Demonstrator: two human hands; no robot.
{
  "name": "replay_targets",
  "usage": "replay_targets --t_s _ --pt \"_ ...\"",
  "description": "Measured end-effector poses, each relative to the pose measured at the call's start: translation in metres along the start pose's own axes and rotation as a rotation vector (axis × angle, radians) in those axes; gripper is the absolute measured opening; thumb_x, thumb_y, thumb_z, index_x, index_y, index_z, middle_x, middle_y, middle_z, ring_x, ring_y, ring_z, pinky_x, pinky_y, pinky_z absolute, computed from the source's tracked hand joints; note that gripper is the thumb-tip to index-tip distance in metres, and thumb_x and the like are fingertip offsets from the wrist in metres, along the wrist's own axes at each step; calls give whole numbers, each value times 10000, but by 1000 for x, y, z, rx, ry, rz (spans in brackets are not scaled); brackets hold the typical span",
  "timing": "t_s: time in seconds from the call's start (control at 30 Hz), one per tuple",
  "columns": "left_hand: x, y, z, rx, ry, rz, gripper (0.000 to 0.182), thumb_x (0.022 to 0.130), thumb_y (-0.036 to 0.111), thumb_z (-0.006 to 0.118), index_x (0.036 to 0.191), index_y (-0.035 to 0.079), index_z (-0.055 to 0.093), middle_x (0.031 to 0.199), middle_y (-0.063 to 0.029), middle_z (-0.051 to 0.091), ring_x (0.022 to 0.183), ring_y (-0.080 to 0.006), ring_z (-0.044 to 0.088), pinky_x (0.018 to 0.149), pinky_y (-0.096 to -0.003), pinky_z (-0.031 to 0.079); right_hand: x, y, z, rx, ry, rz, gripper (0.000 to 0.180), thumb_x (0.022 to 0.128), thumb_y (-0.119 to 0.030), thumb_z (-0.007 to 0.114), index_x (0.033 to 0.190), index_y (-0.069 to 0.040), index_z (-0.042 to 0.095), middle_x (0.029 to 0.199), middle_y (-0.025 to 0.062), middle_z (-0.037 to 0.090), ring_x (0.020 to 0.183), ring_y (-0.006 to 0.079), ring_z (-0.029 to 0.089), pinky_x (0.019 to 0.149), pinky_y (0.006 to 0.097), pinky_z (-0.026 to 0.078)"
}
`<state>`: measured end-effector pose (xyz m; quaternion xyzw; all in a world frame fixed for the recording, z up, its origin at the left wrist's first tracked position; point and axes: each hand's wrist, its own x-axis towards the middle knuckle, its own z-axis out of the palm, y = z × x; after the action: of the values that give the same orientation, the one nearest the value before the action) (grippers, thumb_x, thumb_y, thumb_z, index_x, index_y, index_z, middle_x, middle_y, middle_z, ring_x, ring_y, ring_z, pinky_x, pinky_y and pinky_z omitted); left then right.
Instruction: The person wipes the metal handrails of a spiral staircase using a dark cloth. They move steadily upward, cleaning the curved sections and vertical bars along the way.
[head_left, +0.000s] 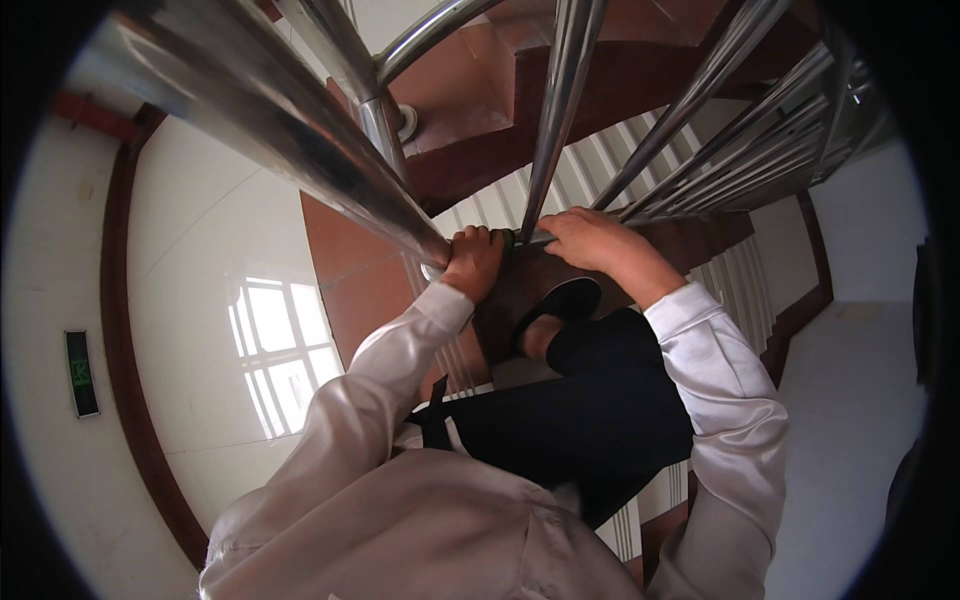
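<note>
My left hand (476, 259) is low at the foot of a thick stainless steel post (360, 165). Its fingers are closed over a small dark green item (508, 238), perhaps a pad, mostly hidden by the hand, against the low rail. Just to the right, my right hand (592, 236) grips the metal bottom rail (538, 237), its fingers beside the lower end of a slim steel baluster (559, 112). Part of the rail is hidden beneath both hands.
More balusters (690, 112) run off to the right. White stair treads (577, 169) descend beyond the railing, and reddish-brown tile (360, 285) edges the glossy landing floor (202, 322). My black shoe (562, 300) is on a step below my hands. A green exit sign (81, 373) is at left.
</note>
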<state>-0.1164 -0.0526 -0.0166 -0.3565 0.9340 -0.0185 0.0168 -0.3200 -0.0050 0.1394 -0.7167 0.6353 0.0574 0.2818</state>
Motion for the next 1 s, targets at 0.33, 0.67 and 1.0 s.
replay_targets --t_s 0.33,0.67,1.0 --pt "43 3 12 -314 40 -206 218 861 244 585 867 60 702 776 -148 732 714 -349 726 671 -479 564 7 6 23 -63 -113 0 388 937 -213 662 1294 -63 632 1258 169 672 1213 370 600 1028 460 485" --pt "-28 7 -22 177 171 188 571 853 154 557 1365 -96 514 1422 -281 497 1350 -390 461 1182 -496 322 19 -17 31 -11 -49 -108 250 945 -180 642 1142 -29 674 1119 213 702 1091 401 657 903 486 530" --pt "-92 -49 -17 146 231 554 533 839 131 557 1326 -82 586 1401 -216 559 1387 -344 462 1220 -481 304 12 6 6 6 -59 -6 370 940 -186 653 1283 -51 625 1274 195 653 1227 378 587 1025 462 481"
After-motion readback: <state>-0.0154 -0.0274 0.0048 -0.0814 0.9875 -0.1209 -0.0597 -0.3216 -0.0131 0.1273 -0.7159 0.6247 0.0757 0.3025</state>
